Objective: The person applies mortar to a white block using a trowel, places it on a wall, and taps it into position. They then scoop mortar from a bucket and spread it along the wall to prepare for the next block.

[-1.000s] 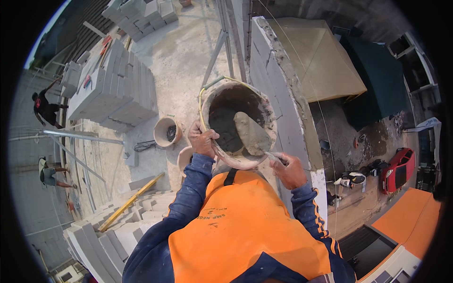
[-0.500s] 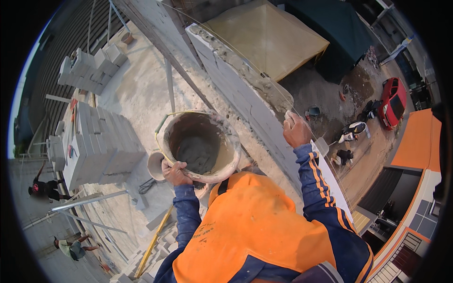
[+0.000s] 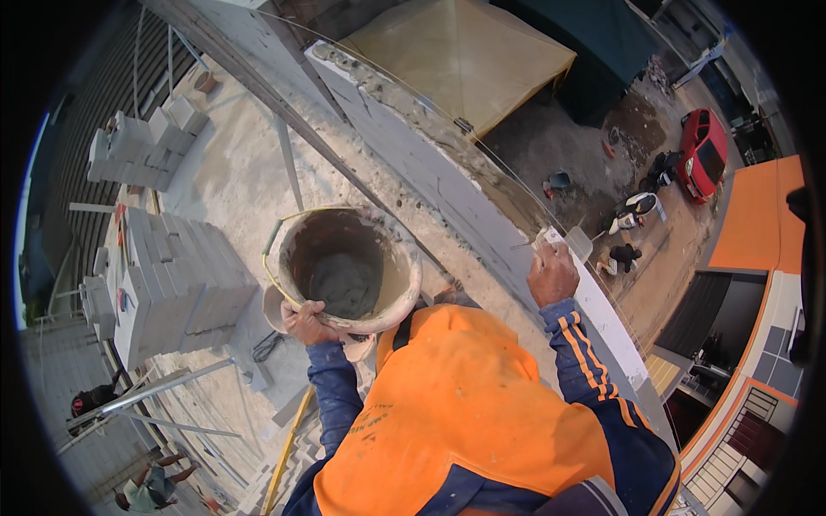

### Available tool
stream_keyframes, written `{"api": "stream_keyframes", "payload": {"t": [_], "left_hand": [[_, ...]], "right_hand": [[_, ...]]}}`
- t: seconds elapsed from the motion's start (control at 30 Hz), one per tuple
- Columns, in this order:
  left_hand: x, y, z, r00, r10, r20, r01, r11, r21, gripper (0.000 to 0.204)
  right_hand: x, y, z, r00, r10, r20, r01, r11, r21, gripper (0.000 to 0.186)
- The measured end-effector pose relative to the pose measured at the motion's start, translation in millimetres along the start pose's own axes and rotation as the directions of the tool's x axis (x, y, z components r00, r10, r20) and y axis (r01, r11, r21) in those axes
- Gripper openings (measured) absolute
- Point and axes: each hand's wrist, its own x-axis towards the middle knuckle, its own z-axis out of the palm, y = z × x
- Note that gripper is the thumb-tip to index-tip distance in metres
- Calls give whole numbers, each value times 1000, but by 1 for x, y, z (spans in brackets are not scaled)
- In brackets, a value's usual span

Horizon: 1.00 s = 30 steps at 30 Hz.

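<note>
A mortar-crusted bucket [image 3: 404, 279] stands in front of me, with wet grey mortar [image 3: 346, 279] inside. My left hand [image 3: 311, 323] is closed on its near left rim, beside the wire handle with a green grip. At the right, my right hand [image 3: 552, 273] is closed over the top of a white block wall [image 3: 430, 168]. It grips a trowel [image 3: 521, 247], whose thin metal part shows edge-on left of the fingers; most of it is hidden. A band of grey mortar [image 3: 495, 193] lies along the wall top ahead of that hand.
A string line [image 3: 508, 168] runs along the wall. Beyond the wall is a drop to ground with a red car [image 3: 705, 159] and a crouching person [image 3: 621, 258]. Block stacks [image 3: 176, 284], metal poles [image 3: 159, 391] and two people are at left. A second bucket [image 3: 274, 308] stands behind mine.
My right hand has moved nearer along the wall, and the trowel has turned edge-on. More spread mortar shows on the wall top. My left hand stays on the bucket rim as the view shifts.
</note>
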Motion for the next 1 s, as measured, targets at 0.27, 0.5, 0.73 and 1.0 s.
{"api": "stream_keyframes", "payload": {"t": [0.27, 0.5, 0.73, 1.0], "left_hand": [[4, 5, 2, 996, -24, 86, 21, 999, 34, 28], [9, 14, -1, 965, -112, 239, 95, 992, 82, 23], [-5, 38, -7, 886, 92, 455, -186, 968, 166, 32], [-9, 35, -29, 891, 144, 431, -209, 972, 106, 66]], "right_hand": [[-37, 14, -21, 992, 51, -115, -46, 998, 41, 36], [-39, -52, -44, 928, -372, 5, 346, 867, 359, 29], [-42, -207, 0, 764, -572, 300, 580, 811, 69, 34], [-73, -227, 13, 407, -816, 411, 607, 578, 546, 39]]}}
